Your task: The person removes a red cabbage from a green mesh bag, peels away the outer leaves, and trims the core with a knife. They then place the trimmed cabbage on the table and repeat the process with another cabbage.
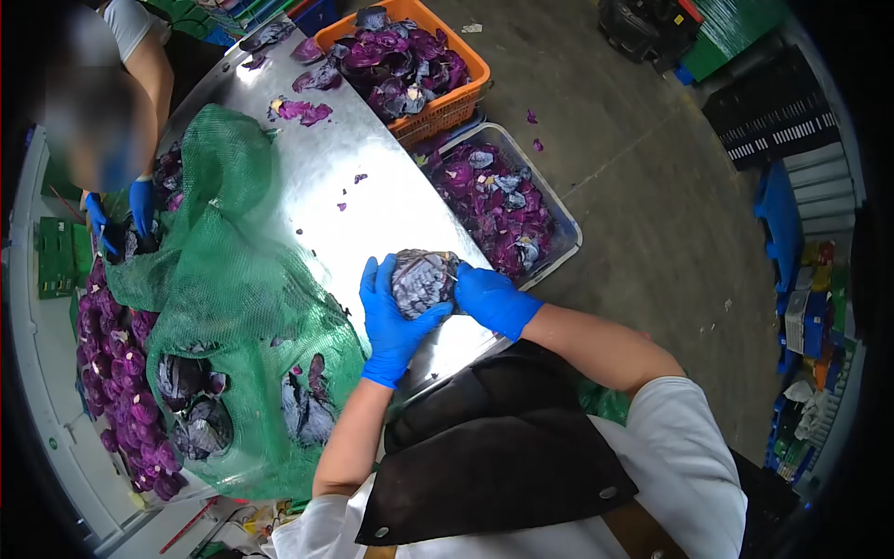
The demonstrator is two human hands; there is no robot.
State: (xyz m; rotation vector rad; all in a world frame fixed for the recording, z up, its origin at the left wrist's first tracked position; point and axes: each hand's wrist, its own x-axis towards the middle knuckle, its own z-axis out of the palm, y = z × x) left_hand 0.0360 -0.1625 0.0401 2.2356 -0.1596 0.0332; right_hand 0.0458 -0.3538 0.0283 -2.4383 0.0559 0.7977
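Note:
A red cabbage with dull, bluish outer leaves is held just above the metal table, near its right edge. My left hand, in a blue glove, wraps round its left and lower side. Against the cabbage's right side is my right hand, also gloved, with its fingers closed. Whatever those fingers grip is hidden by the glove and the cabbage. Below and left of my left hand, loose dark cabbage leaves lie on a green mesh sack.
An orange crate and a clear tub hold purple leaves. Peeled cabbages pile up at the table's left side, near darker unpeeled cabbages. Across the table a co-worker's blue-gloved hands work by the sack.

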